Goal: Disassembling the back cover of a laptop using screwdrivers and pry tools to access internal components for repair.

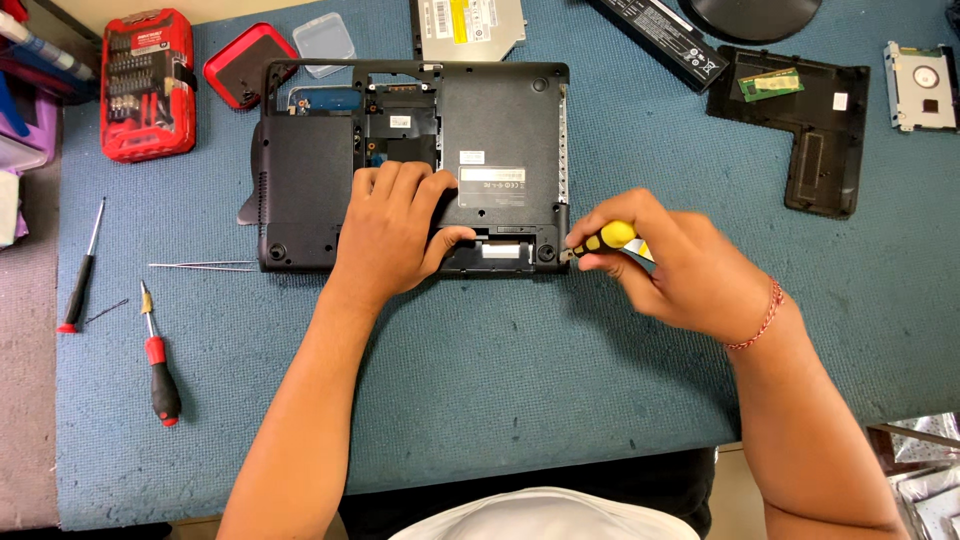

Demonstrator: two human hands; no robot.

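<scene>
A: Laptop (pixel 500 130), black and turned underside up, lies on the blue tabletop (pixel 520 400) under both hands. Where exactly are they?

B: The left hand (pixel 395 230) rests flat on the middle of the base, fingers spread and lying loose on the plastic, thumb at the near edge; it presses down and grips nothing. The right hand (pixel 680 265) is at the near corner just beyond the left hand's thumb, fingers closed tight around a yellow-handled screwdriver (pixel 608 240).

A: And the tip?

B: It touches the laptop's corner beside a round rubber foot; the tip itself is too small to make out.

A: What lies around the hands?

B: Out past the left hand's wrist, a red-and-black screwdriver (pixel 160 375), a thinner screwdriver with a red cap (pixel 80 285), and a pair of thin metal tweezers (pixel 205 266) that point towards the laptop. Farther off that side, a red bit case (pixel 148 85) and a small red lid (pixel 248 62) next to a clear plastic box (pixel 325 38).

A: Beyond the right hand?

B: A removed black cover panel (pixel 820 140) with a green memory module (pixel 770 84) on it, a silver drive (pixel 920 85) and a long black battery (pixel 665 40). Above the left hand's fingertips, past the laptop, sits an optical drive (pixel 470 25).
</scene>
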